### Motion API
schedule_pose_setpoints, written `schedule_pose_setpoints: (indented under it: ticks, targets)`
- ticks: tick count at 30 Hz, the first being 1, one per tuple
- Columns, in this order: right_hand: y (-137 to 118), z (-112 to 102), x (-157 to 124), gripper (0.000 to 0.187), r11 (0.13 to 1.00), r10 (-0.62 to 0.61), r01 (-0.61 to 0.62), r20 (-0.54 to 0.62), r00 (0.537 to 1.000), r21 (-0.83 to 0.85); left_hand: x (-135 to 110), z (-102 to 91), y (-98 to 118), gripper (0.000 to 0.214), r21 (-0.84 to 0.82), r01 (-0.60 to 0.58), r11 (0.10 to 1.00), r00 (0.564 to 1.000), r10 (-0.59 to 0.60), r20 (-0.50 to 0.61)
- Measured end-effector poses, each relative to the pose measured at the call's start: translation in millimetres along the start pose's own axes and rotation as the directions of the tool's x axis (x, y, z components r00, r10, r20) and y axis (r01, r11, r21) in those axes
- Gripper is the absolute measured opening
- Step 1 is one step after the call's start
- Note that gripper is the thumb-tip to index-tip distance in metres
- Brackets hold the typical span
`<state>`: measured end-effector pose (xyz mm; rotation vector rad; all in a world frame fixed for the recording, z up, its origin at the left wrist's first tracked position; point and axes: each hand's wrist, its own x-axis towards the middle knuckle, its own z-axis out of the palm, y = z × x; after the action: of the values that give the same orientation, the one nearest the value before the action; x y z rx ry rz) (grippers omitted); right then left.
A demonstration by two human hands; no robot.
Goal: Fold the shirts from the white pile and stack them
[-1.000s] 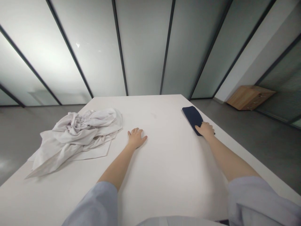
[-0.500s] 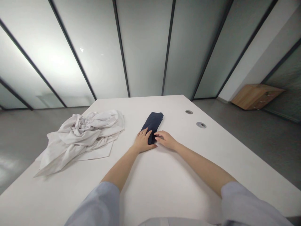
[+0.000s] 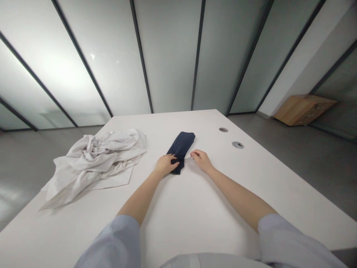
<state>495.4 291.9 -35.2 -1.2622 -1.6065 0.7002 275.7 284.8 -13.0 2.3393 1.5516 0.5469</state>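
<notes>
The left hand (image 3: 166,164) lies open and flat, steadying the folded navy fabric strip (image 3: 181,145) on the white desk (image 3: 212,208), while the right hand (image 3: 201,160) stays released just beside it.

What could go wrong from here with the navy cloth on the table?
The left hand rests only on the near end of the folded navy cloth, so the fold might slip or spring open. The right hand sits just off the cloth, giving it no support. The crumpled white cloth lies near the edge of the table and might slide off if bumped.
</notes>
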Motion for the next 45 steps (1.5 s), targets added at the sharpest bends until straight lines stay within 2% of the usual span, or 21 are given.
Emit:
schedule_pose_setpoints:
  ticks: [2,5,9,11,14,16,19,21,23,25,27,28,29,30,32,34,36,37,39,42,45]
  targets:
    - [0.1,-0.3,0.6,0.026,1.000,0.009,-0.009,-0.027,1.000,0.004,-0.4,1.5,1.1,0.030,0.000,0.019,1.000,1.000,-0.019,0.001]
    - [2.5,-0.2,1.1,0.025,1.000,0.008,-0.009,-0.050,0.999,-0.018,0.1,5.6,3.4,0.040,0.054,0.086,0.995,0.993,-0.081,-0.083]
    - [5.6,2.2,0.9,0.025,0.996,-0.032,0.030,-0.035,0.999,-0.079,3.7,9.8,2.3,0.028,0.125,0.128,0.984,0.987,-0.114,-0.112]
    - [5.3,3.2,0.6,0.024,0.990,-0.070,0.068,-0.011,0.997,-0.122,6.3,9.9,-2.0,0.027,0.054,0.123,0.991,0.986,-0.116,-0.119]
    - [2.6,2.7,0.3,0.024,0.968,-0.154,0.158,0.034,0.987,-0.196,9.5,9.5,-11.1,0.026,-0.205,0.112,0.972,0.976,-0.146,-0.159]
    - [0.2,0.7,0.3,0.023,0.938,-0.237,0.244,0.058,0.970,-0.246,10.9,10.9,-16.6,0.025,-0.431,0.133,0.892,0.958,-0.228,-0.175]
    - [-2.4,-2.4,-0.1,0.021,0.878,-0.337,0.349,0.096,0.937,-0.327,13.9,15.9,-22.3,0.029,-0.767,0.133,0.627,0.921,-0.363,-0.138]
    - [-2.6,-2.6,-1.0,0.020,0.840,-0.351,0.384,0.157,0.923,-0.384,17.6,18.3,-26.0,0.030,-0.894,0.132,0.428,0.887,-0.454,-0.086]
    - [-1.4,-0.3,-2.6,0.026,0.802,-0.316,0.395,0.242,0.917,-0.448,21.6,16.7,-31.5,0.028,-0.926,0.164,0.339,0.825,-0.562,-0.059]
    - [0.4,3.9,-4.5,0.037,0.767,-0.238,0.374,0.311,0.920,-0.521,23.3,10.5,-38.6,0.029,-0.900,0.205,0.384,0.739,-0.663,-0.115]
    - [1.7,8.6,-6.3,0.045,0.738,-0.152,0.324,0.321,0.935,-0.592,20.8,1.5,-44.4,0.032,-0.823,0.218,0.524,0.663,-0.698,-0.269]
    - [2.0,10.6,-6.9,0.047,0.725,-0.120,0.294,0.307,0.944,-0.623,18.0,-3.1,-45.6,0.033,-0.760,0.213,0.614,0.644,-0.673,-0.363]
    - [2.0,12.1,-7.5,0.048,0.713,-0.097,0.266,0.284,0.954,-0.649,14.6,-7.1,-45.2,0.034,-0.678,0.201,0.707,0.644,-0.617,-0.452]
    - [1.8,13.1,-7.8,0.048,0.701,-0.082,0.241,0.260,0.962,-0.671,11.0,-10.1,-43.1,0.035,-0.579,0.183,0.794,0.668,-0.533,-0.520]
    - [0.9,13.0,-7.9,0.050,0.686,-0.060,0.201,0.221,0.974,-0.700,4.8,-12.5,-35.0,0.035,-0.354,0.134,0.925,0.776,-0.320,-0.543]
    - [0.1,10.8,-7.1,0.050,0.682,-0.048,0.172,0.191,0.980,-0.711,1.7,-9.9,-25.3,0.032,-0.133,0.078,0.988,0.901,-0.127,-0.414]
    - [-0.8,7.3,-5.3,0.047,0.684,-0.047,0.152,0.165,0.985,-0.713,1.8,-4.8,-18.9,0.033,0.023,0.048,0.999,0.972,-0.042,-0.229]
    - [-1.3,5.3,-4.0,0.045,0.686,-0.049,0.145,0.154,0.987,-0.713,2.7,-2.4,-17.9,0.035,0.070,0.051,0.996,0.986,-0.040,-0.162]
    - [-2.6,1.2,-0.6,0.043,0.684,-0.052,0.134,0.136,0.989,-0.717,4.8,0.3,-19.8,0.041,0.106,0.084,0.991,0.991,-0.072,-0.110]
    - [-3.6,-5.1,5.4,0.047,0.683,-0.038,0.091,0.089,0.995,-0.725,6.6,-1.4,-26.9,0.046,0.081,0.121,0.989,0.985,-0.109,-0.137]
    - [-1.0,-11.6,10.2,0.052,0.721,-0.004,0.031,0.041,0.999,-0.692,6.1,-4.8,-29.5,0.049,0.040,0.159,0.986,0.975,-0.150,-0.164]
